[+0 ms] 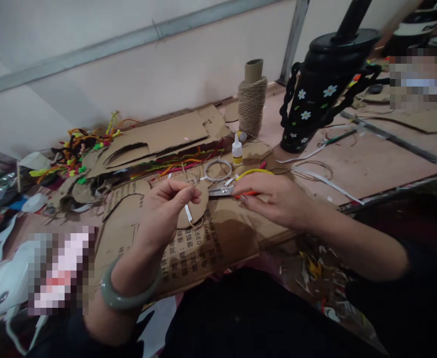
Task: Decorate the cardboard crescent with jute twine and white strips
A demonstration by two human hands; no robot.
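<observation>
My left hand (169, 204), a green bangle (129, 293) on its wrist, pinches something small over a round cardboard piece (201, 204); a short white strip (188, 213) hangs below its fingers. My right hand (274, 199) is closed around the scissors, whose handles are yellow and orange. The metal blades of the scissors (221, 191) point left toward my left hand. Under both hands lies printed cardboard (218, 248). Just beyond them are a white ring (218, 170) and a small white glue bottle (237, 150).
A twine spool (252, 104) and a black flowered tumbler (311, 99) stand behind the hands. Cut cardboard (166, 134) and colourful pipe cleaners (72, 154) lie at the back left. A white device (13, 273) with a cable sits at the left edge. White strips lie right.
</observation>
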